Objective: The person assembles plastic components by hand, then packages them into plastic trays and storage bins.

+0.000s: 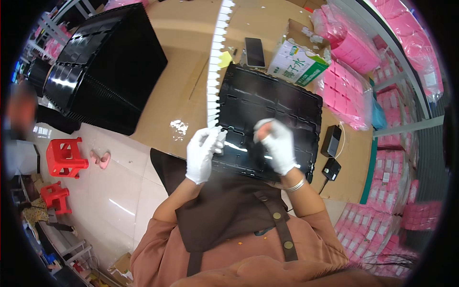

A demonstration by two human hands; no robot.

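Note:
A glossy black plastic tray (pixel 282 103) with moulded compartments lies on the tan worktable in front of me. My left hand (pixel 203 153), in a white glove, grips the near left edge of the tray, beside a long strip of small white parts (pixel 216 62) that runs away from me. My right hand (pixel 277 143), also gloved in white, is closed over the tray's near middle, with its fingertips pinched together; what it pinches is too small to tell. A silver bangle sits on the right wrist.
A tall stack of black trays (pixel 103 62) stands at the far left of the table. A phone (pixel 254 51), a green and white carton (pixel 299 60), bags of pink boxes (pixel 346 91) and two black chargers (pixel 331 141) lie around. Red stools (pixel 64 155) stand on the floor.

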